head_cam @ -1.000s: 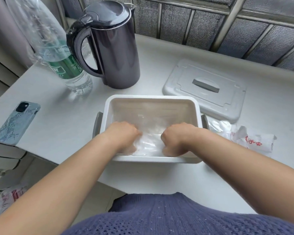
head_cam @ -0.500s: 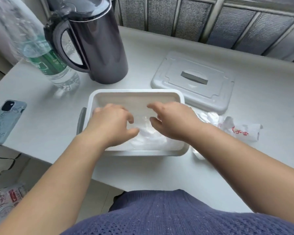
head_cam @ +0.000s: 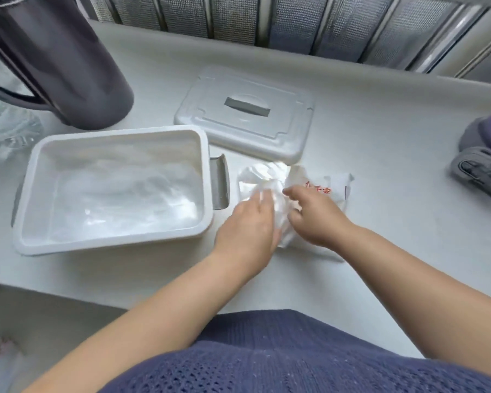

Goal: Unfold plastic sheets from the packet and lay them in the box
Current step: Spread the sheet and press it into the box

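Packet (head_cam: 332, 187) on pale counter (head_cam: 386, 131) below mesh window (head_cam: 295, 21); left hand (head_cam: 247, 225), right hand (head_cam: 318, 222) upon it, fingers' (head_cam: 292, 191) grip unclear.

- Box (head_cam: 119, 132) on table (head_cam: 380, 137); sheets (head_cam: 119, 194) lying inside.
- Lid (head_cam: 247, 114) flat on table at the box's 1 o'clock.
- Kettle (head_cam: 57, 61) behind box, at 11 o'clock.
- Packet (head_cam: 332, 185) just beside box, at 3 o'clock.
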